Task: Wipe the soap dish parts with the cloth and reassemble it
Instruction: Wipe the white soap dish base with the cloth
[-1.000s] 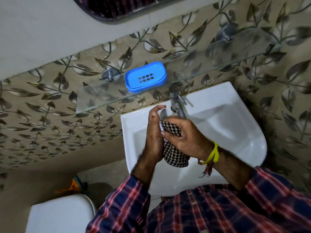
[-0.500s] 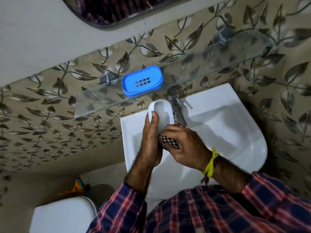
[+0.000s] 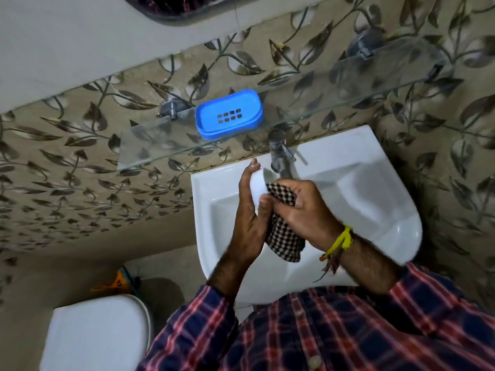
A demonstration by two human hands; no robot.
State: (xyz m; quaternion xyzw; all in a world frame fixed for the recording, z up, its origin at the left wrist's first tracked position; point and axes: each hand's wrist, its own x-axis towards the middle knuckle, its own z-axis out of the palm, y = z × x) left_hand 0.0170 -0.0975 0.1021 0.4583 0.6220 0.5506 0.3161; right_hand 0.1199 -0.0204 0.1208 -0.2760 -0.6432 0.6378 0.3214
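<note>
We hold the white tray [image 3: 257, 186] of the soap dish in our left hand [image 3: 247, 218], over the sink [image 3: 375, 199] and just in front of the tap [image 3: 280, 156]. Our left fingers [image 3: 253, 167] curl round its far rim and the thumb presses on its near side, so the tray stands on edge. Our right hand [image 3: 302, 210] is closed on the checked cloth [image 3: 284, 234], fingers bunched tight, pushing it against the tray; the loose end of the cloth hangs down below both hands. The blue insert [image 3: 229, 113] with its drain slots sits apart on the glass shelf [image 3: 334, 95] above the sink, to the left of the tap. A yellow thread [image 3: 340, 241] is tied round our right wrist.
</note>
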